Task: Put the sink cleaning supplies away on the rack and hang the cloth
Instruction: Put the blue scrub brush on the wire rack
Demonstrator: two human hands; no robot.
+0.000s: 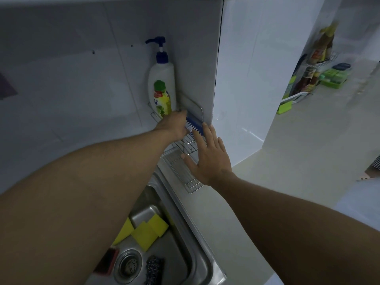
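A wire rack (186, 175) sits on the counter in the corner behind the sink (197, 239). My left hand (172, 126) grips a blue scrub brush with white bristles (194, 125) over the rack's back half. My right hand (209, 157) lies flat and open on the rack's front part, its fingertips close to the brush. At the rack's far end stand a white pump bottle (162, 79) and a yellow-green dish soap bottle (162, 99). In the sink lie a yellow cloth (146, 231), a dark scouring pad (153, 268) and a red-edged sponge (108, 262).
Tiled walls close the corner behind and right of the rack. The pale counter (246, 202) runs along the sink's right side. Farther right, a second counter holds sauce bottles (308, 79) and a green container (335, 79). A person's foot shows at the right edge.
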